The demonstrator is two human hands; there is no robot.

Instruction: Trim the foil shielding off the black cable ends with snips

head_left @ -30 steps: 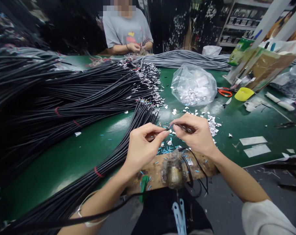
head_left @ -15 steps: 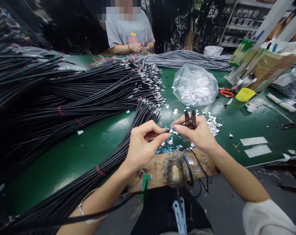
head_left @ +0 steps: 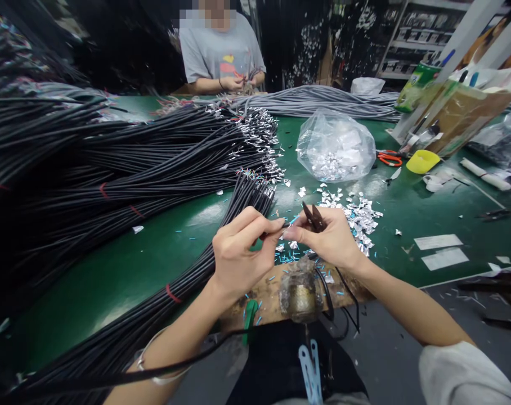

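My left hand (head_left: pixel 238 253) pinches the stripped end of a thin black cable (head_left: pixel 188 360) that runs back under my forearm. Touching it fingertip to fingertip, my right hand (head_left: pixel 327 239) is closed round small black cutters (head_left: pixel 312 215), whose jaws stick up above my fingers. Both hands hover over a wooden block (head_left: pixel 268 298) carrying a taped metal fixture (head_left: pixel 300 289) at the near edge of the green table (head_left: pixel 124 270). Blue wire snippets and foil scraps (head_left: pixel 361 216) lie scattered below and beyond my hands.
Large bundles of black cables (head_left: pixel 112 169) cover the left of the table. A clear bag of foil scraps (head_left: pixel 335 146), orange scissors (head_left: pixel 388 158), a yellow dish (head_left: pixel 421 161) and a cardboard box (head_left: pixel 462 112) stand at the right. A person (head_left: pixel 222 53) works across the table beside grey cables (head_left: pixel 323 98).
My right hand has turned, so the cutters' jaws now stand up and lean left. Both hands have shifted slightly left and stay together at the cable end.
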